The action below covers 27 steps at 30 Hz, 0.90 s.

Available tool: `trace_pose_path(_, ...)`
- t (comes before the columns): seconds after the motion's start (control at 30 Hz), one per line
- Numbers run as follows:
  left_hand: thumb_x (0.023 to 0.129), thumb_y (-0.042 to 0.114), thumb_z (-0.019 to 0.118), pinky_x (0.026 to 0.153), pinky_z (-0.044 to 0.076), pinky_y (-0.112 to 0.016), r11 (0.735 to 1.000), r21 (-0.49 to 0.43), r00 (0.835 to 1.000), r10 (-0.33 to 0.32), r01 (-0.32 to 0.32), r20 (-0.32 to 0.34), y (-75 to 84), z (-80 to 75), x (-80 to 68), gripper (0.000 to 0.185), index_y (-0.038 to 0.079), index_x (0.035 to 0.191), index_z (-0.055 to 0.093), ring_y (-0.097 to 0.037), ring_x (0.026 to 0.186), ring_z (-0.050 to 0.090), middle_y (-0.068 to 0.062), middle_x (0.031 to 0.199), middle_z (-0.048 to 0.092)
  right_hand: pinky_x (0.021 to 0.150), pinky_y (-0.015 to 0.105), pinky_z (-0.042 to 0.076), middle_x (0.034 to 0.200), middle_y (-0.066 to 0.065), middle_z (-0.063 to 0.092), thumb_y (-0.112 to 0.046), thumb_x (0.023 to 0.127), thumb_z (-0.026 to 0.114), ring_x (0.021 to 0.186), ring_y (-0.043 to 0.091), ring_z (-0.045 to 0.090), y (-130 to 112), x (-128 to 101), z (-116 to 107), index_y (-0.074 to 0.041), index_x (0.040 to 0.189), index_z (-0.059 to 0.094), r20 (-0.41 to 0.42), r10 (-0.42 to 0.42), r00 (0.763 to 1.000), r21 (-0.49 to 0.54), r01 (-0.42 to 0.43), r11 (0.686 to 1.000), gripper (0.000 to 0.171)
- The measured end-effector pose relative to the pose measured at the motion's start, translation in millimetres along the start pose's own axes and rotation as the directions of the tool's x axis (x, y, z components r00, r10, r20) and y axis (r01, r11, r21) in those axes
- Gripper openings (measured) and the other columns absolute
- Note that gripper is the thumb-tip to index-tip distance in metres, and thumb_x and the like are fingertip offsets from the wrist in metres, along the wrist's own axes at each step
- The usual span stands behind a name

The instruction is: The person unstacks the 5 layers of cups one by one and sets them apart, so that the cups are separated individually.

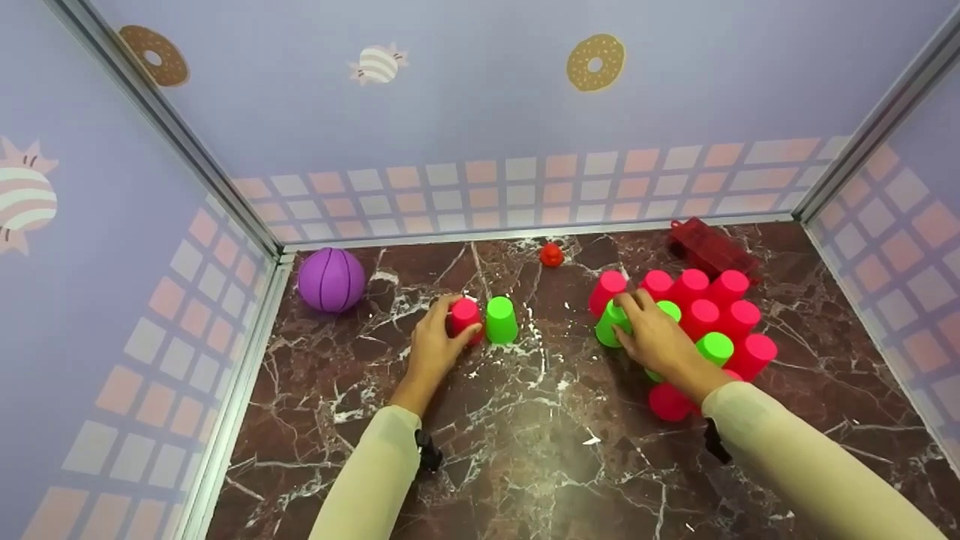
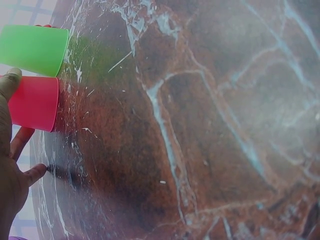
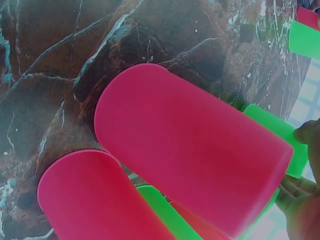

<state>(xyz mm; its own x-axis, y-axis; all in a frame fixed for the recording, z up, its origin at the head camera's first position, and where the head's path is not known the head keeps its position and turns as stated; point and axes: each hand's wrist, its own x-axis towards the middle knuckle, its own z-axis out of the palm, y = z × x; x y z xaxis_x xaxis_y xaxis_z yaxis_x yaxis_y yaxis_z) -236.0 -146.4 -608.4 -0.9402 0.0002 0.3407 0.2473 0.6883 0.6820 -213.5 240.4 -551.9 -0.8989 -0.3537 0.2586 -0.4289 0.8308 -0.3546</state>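
Note:
My left hand (image 1: 437,343) grips a pink cup (image 1: 466,318) between thumb and fingers; the cup stands upside down on the marbled tabletop. Close on its right is an upturned green cup (image 1: 501,321). In the left wrist view the thumb lies against the pink cup (image 2: 35,102), beside the green cup (image 2: 35,47). My right hand (image 1: 658,334) pinches another green cup (image 1: 611,327) at the left edge of a cluster of upturned pink and green cups. Large pink cups (image 3: 190,145) fill the right wrist view, partly hiding the pinched green cup (image 3: 280,132).
A purple ball (image 1: 331,280) sits at the back left corner. Near the back wall lie a small red object (image 1: 551,255) and a translucent red block-like thing (image 1: 712,247). More pink cups (image 1: 756,354) crowd around my right forearm. Patterned walls enclose the back and sides.

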Motion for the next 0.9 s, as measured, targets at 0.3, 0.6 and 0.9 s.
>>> trace_pose_path(0.3, 0.088, 0.031, 0.094, 0.106, 0.061, -0.057, 1.0, -0.016, 1.0, -0.012, 0.013, 0.011, 1.7, 0.6, 1.1, 0.06, 0.013, 0.139, 0.067, -0.04, 0.122, 0.077, -0.016, 0.134, 0.077, 0.071, 0.058, 0.065, 0.116, 0.026, 0.058, -0.008, 0.1, 0.077, 0.083, 0.047, 0.072, -0.1, -1.9, 3.5, -0.001, 0.129, 0.053, 0.047, 0.061, 0.997, -0.015, -0.061, 0.998, 0.038)
trace_pose_path(0.6, 0.088, 0.03, 0.094, 0.108, 0.061, -0.056, 0.999, -0.023, 1.0, -0.021, 0.022, 0.017, 2.6, -0.7, 1.1, 0.061, 0.012, 0.14, 0.066, -0.04, 0.123, 0.076, -0.018, 0.136, 0.076, 0.077, 0.059, 0.066, 0.12, 0.027, 0.058, -0.013, 0.101, 0.078, 0.089, 0.045, 0.07, -2.2, -1.1, 0.3, 0.001, 0.138, 0.053, 0.032, 0.034, 0.999, -0.048, -0.032, 0.998, 0.047)
trace_pose_path(0.9, 0.087, 0.034, 0.095, 0.103, 0.062, -0.058, 1.0, 0.013, 1.0, -0.011, 0.011, 0.006, 0.0, -0.2, 0.1, 0.062, 0.014, 0.139, 0.067, -0.041, 0.119, 0.077, -0.017, 0.133, 0.077, 0.089, 0.063, 0.065, 0.132, 0.03, 0.06, -0.025, 0.102, 0.079, 0.111, 0.05, 0.07, -11.2, 6.8, -6.6, -0.002, 0.147, 0.055, 0.01, 0.009, 1.0, -0.093, -0.008, 0.996, 0.056)
